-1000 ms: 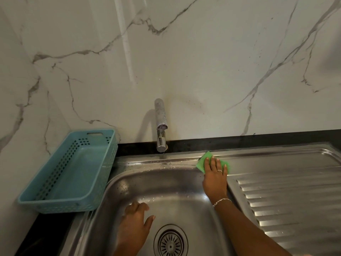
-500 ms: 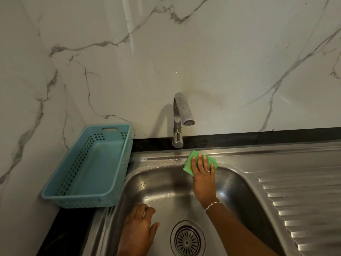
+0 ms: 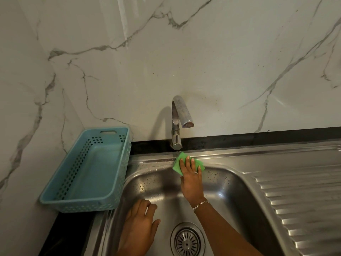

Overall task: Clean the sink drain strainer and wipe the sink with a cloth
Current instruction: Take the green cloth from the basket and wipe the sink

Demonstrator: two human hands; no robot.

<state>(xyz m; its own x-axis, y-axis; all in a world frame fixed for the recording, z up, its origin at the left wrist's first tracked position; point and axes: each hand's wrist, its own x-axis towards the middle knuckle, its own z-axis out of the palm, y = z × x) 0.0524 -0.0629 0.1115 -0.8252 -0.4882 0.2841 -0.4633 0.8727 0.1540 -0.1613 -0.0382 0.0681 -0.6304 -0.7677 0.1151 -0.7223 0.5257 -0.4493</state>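
Pressing on a green cloth [image 3: 177, 163], the right hand [image 3: 191, 179] lies flat at the back edge of the steel sink [image 3: 147, 183]. The cloth sits on the rim there, just in front of the bottom of the tap [image 3: 177, 122]. The grip of this hand is open: the fingers are straight and push the cloth onto the metal, not curled round it. A ring [image 3: 195, 172] is on one finger and a thin bracelet [image 3: 201, 204] is round the wrist.

The left hand [image 3: 138, 230] rests inside the sink, on the left side of the bowl. Its grip is open too, with loose fingers that hold nothing.

The round drain strainer [image 3: 187, 241] sits in its hole at the bottom of the sink, between the two arms. Little drops of water dot the back wall of the bowl.

A blue basket [image 3: 88, 202] with holes in its sides stands on the black table [image 3: 239, 138], just left of the sink. The ribbed draining board [image 3: 304, 200] is on the right. A white marble wall [image 3: 221, 61] with grey lines stands behind
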